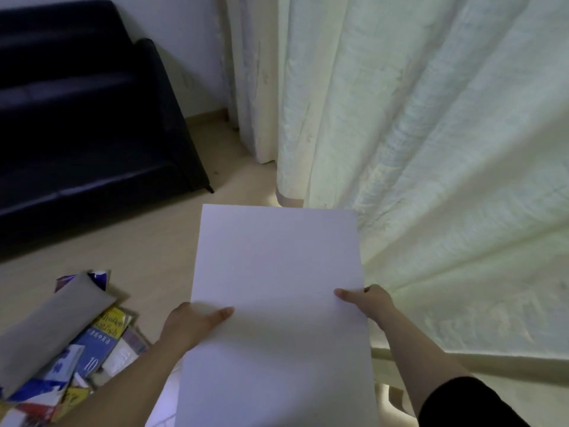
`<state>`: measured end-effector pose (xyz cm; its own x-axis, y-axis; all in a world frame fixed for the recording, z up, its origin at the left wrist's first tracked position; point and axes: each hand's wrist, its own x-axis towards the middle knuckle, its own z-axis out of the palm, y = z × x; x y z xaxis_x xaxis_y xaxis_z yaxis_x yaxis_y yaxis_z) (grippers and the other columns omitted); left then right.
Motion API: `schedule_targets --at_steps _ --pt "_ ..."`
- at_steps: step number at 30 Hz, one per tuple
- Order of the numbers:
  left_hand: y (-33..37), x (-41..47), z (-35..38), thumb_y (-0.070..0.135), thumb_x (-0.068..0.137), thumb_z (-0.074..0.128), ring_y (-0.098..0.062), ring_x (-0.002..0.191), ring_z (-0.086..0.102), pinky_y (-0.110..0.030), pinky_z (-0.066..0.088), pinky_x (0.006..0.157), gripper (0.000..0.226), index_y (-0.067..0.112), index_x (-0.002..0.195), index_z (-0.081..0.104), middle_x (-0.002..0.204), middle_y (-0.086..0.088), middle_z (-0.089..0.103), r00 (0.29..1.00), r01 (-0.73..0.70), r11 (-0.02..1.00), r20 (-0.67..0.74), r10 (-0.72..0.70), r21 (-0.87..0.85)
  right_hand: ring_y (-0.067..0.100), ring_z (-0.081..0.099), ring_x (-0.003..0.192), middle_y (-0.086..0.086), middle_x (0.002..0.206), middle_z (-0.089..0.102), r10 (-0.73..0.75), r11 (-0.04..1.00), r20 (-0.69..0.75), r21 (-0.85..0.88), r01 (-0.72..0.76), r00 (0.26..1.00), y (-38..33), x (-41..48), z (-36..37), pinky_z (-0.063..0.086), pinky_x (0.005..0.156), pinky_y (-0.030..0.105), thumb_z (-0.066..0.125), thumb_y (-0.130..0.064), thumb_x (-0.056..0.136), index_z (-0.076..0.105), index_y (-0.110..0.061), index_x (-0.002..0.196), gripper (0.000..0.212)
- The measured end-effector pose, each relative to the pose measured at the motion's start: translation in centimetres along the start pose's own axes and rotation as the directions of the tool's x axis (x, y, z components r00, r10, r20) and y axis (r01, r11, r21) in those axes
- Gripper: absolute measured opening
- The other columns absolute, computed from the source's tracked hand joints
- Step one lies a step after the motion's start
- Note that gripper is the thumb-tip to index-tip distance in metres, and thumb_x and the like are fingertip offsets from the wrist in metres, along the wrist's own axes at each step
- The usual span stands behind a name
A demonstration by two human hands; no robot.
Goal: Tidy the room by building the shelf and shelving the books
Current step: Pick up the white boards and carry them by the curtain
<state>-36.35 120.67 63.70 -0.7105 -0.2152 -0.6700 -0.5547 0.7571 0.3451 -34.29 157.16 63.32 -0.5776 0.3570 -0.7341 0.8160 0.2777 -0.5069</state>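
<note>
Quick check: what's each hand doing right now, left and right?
Left hand: grips the left edge of the white panel, thumb on top.
Right hand: grips the panel's right edge, thumb on top.

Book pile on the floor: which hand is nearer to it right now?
Left. The left hand grips the left edge of the white board, just right of the book pile. The right hand grips the opposite edge, across the board, beside the curtain.
</note>
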Motion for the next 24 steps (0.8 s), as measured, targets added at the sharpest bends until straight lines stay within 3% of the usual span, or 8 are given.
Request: schedule_targets --at_steps 4,7,10,13,17,20,24 --pt "1.4 3.3 -0.6 0.1 0.025 0.049 -0.03 0.109 0.058 -0.037 0.047 0.09 0.137 0.004 0.121 0.056 0.119 -0.011 0.063 1.0 0.032 0.999 0.001 -0.032 -0.011 0.022 0.061 0.082 0.009 0.097 0.067 -0.011 0.999 0.01 -0.042 0.012 1.0 -3.0 2.9 0.0 0.046 0.073 0.03 0.081 -0.04 0.072 0.066 -0.003 0.103 0.051" --pt "3.4 5.1 -0.8 0.098 0.028 0.051 -0.029 0.102 0.06 -0.034 0.044 0.08 0.124 0.007 0.112 0.061 0.109 -0.01 0.066 1.0 0.007 1.0 -0.029 -0.008 -0.017 0.019 0.06 0.078 0.005 0.091 0.066 -0.061 0.994 0.034 -0.089 0.064 0.998 -5.6 5.5 -0.4 0.047 0.069 0.026 0.079 -0.038 0.075 0.067 -0.01 0.096 0.036" --pt "6.4 7.9 -1.7 0.099 0.03 0.049 -0.026 0.088 0.061 -0.032 0.043 0.073 0.113 0.009 0.096 0.067 0.092 -0.006 0.068 0.997 0.01 0.999 -0.072 -0.013 -0.044 0.022 0.064 0.079 0.008 0.088 0.069 -0.089 0.986 0.055 -0.136 0.096 0.995 -9.6 9.8 -1.3 0.051 0.067 0.029 0.081 -0.043 0.071 0.07 -0.004 0.083 0.042" --pt "9.1 9.9 -2.6 0.096 0.034 0.052 -0.023 0.082 0.059 -0.03 0.042 0.069 0.105 0.01 0.092 0.067 0.087 -0.004 0.067 0.995 0.037 0.997 -0.092 -0.043 -0.064 0.022 0.065 0.079 0.006 0.078 0.068 -0.111 0.982 0.087 -0.141 0.123 0.99 -12.9 13.3 -2.5 0.049 0.067 0.03 0.083 -0.043 0.069 0.068 -0.008 0.072 0.038" --pt "10.6 12.0 -2.0 0.093 0.038 0.06 -0.03 0.101 0.06 -0.034 0.045 0.082 0.112 0.005 0.107 0.062 0.105 -0.011 0.067 0.984 0.108 0.984 -0.129 -0.127 -0.144 0.018 0.068 0.074 0.007 0.083 0.073 -0.152 0.974 0.095 -0.153 0.166 0.984 -15.4 16.2 -3.2 0.049 0.058 0.027 0.083 -0.043 0.068 0.074 -0.004 0.085 0.044" --pt "10.7 14.4 -1.9 0.102 0.031 0.045 -0.027 0.091 0.062 -0.033 0.043 0.075 0.119 0.003 0.093 0.065 0.094 -0.008 0.069 0.986 0.143 0.982 -0.065 -0.152 -0.12 0.016 0.068 0.066 0.007 0.076 0.073 -0.174 0.962 0.112 -0.193 0.193 0.978 -17.6 18.2 -2.5 0.046 0.053 0.025 0.083 -0.042 0.068 0.074 -0.003 0.081 0.042" --pt "11.7 16.5 -2.3 0.096 0.035 0.053 -0.028 0.094 0.062 -0.034 0.044 0.076 0.105 0.009 0.093 0.065 0.093 -0.007 0.069 0.978 0.169 0.969 -0.093 -0.187 -0.179 0.013 0.065 0.061 0.004 0.069 0.069 -0.166 0.954 0.111 -0.232 0.188 0.98 -20.4 21.2 -1.0 0.042 0.046 0.022 0.083 -0.046 0.067 0.073 -0.001 0.08 0.047"
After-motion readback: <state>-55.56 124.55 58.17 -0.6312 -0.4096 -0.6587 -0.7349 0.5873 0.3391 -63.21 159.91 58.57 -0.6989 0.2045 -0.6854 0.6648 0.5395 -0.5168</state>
